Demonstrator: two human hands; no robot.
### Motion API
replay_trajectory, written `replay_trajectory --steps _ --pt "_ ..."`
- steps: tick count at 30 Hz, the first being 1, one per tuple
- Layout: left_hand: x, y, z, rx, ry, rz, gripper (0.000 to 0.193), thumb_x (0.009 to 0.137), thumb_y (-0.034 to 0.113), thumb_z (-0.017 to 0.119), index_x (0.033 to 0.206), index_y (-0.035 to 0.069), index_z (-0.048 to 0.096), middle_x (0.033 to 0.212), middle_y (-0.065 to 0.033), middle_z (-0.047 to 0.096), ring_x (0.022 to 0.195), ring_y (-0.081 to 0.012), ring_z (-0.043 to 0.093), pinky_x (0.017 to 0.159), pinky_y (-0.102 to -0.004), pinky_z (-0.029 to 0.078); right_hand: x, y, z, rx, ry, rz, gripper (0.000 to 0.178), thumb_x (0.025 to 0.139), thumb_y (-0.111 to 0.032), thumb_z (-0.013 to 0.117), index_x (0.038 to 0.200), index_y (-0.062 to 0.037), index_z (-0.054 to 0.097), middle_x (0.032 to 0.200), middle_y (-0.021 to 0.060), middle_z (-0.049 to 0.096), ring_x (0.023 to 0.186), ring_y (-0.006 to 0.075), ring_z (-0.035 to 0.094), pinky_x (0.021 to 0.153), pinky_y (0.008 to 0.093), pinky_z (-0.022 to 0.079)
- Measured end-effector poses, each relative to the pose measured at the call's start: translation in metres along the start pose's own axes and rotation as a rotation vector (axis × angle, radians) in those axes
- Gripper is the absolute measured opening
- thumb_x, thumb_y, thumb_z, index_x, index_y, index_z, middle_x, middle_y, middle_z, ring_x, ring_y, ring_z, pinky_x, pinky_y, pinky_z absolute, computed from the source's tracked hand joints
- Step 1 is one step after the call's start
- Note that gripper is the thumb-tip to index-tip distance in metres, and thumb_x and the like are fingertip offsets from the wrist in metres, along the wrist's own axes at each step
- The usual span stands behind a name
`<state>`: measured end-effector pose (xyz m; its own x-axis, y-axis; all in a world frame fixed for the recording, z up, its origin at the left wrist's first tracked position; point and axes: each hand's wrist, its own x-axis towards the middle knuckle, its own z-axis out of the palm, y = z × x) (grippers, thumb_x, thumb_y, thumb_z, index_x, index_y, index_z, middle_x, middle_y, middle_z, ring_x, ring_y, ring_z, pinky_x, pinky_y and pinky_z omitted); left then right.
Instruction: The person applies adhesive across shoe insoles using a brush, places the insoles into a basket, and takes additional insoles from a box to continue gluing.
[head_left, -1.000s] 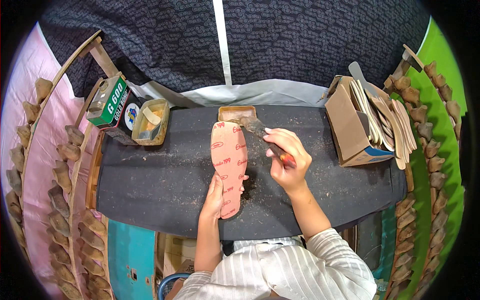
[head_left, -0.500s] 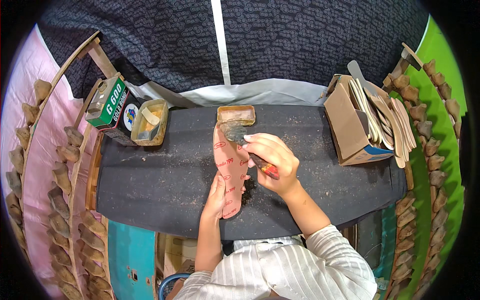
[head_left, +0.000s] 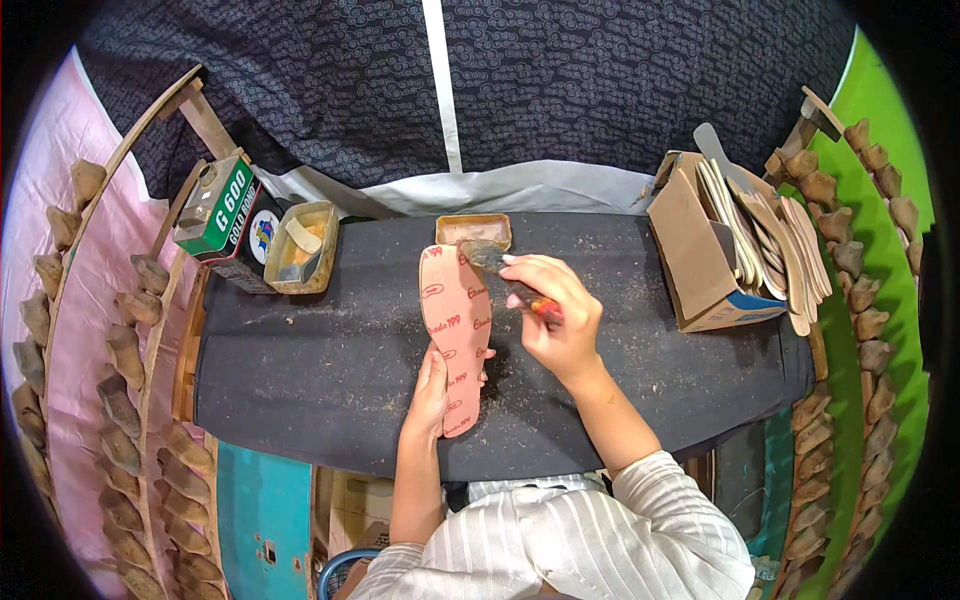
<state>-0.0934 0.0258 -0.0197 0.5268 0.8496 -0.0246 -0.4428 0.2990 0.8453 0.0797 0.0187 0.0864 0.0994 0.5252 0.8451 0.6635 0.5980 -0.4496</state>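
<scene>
My left hand [head_left: 430, 392] is closed round the lower part of a pinkish insole [head_left: 455, 325] with red print, holding it up lengthwise over the table. Thumb and fingers show at its two edges. My right hand [head_left: 560, 318] grips a brush [head_left: 489, 258] with dark, worn bristles and a red and yellow handle. The bristles lie at the insole's upper right edge; whether they touch it I cannot tell. Just beyond the tip of the insole stands a small rectangular tray [head_left: 508, 231] with pale contents, partly hidden by the brush and insole.
Bits of debris dot the dark cloth-covered table [head_left: 640, 370]. At the back left are a green and black metal can [head_left: 215, 215] and a yellowish tub [head_left: 328, 268] holding tools. A cardboard box [head_left: 690, 270] of insole-shaped pieces stands right. Racks of wooden shoe lasts [head_left: 120, 400] flank both sides.
The brush has moved right, from across the insole's upper end to its right edge. The insole's upper end has shifted slightly left, and its printed face shows more fully.
</scene>
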Motion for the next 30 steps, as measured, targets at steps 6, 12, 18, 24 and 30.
replay_trajectory --steps 6,12,18,24,30 --pt "-0.003 0.001 0.002 -0.003 0.002 -0.004 0.054 0.096 0.049 0.029 0.131 0.008 0.033 0.110 -0.0176 0.059 0.081 -0.0177 0.057 0.073 -0.0301 0.049 0.002 -0.014 0.001 0.051 -0.012 -0.096 0.025 0.064 0.007 0.064 0.088 -0.0010 0.064 0.090 0.0127 0.067 0.087 0.0298 0.065 0.080 0.0346 0.051" --pt "-0.003 0.000 -0.003 -0.018 0.014 -0.007 0.053 0.096 0.049 0.030 0.130 0.009 0.034 0.110 -0.0181 0.059 0.081 -0.0181 0.057 0.073 -0.0304 0.049 0.001 -0.004 -0.002 -0.026 0.041 0.024 0.026 0.065 0.007 0.063 0.090 -0.0008 0.064 0.092 0.0140 0.067 0.087 0.0290 0.065 0.079 0.0345 0.051" --pt "-0.005 0.003 0.004 -0.001 0.005 0.005 0.054 0.096 0.049 0.029 0.130 0.008 0.035 0.111 -0.0186 0.059 0.080 -0.0185 0.058 0.072 -0.0308 0.049 0.001 -0.015 0.002 0.024 -0.017 -0.044 0.026 0.065 0.008 0.064 0.090 -0.0014 0.064 0.092 0.0132 0.067 0.089 0.0285 0.064 0.079 0.0338 0.051" --pt "-0.004 0.002 -0.002 -0.010 0.003 0.001 0.056 0.095 0.050 0.030 0.130 0.007 0.035 0.111 -0.0184 0.059 0.081 -0.0181 0.058 0.073 -0.0307 0.049 0.000 0.000 -0.006 0.027 0.100 -0.015 0.035 0.061 0.010 0.060 0.093 -0.0025 0.063 0.093 0.0118 0.066 0.091 0.0299 0.063 0.078 0.0364 0.051" --pt "-0.004 0.005 0.006 0.026 0.002 0.026 0.056 0.095 0.050 0.031 0.130 0.007 0.035 0.111 -0.0183 0.059 0.081 -0.0178 0.058 0.073 -0.0306 0.049 0.002 -0.014 0.003 -0.018 -0.022 -0.073 0.026 0.066 0.007 0.064 0.091 -0.0024 0.064 0.092 0.0130 0.066 0.089 0.0287 0.064 0.078 0.0350 0.051"
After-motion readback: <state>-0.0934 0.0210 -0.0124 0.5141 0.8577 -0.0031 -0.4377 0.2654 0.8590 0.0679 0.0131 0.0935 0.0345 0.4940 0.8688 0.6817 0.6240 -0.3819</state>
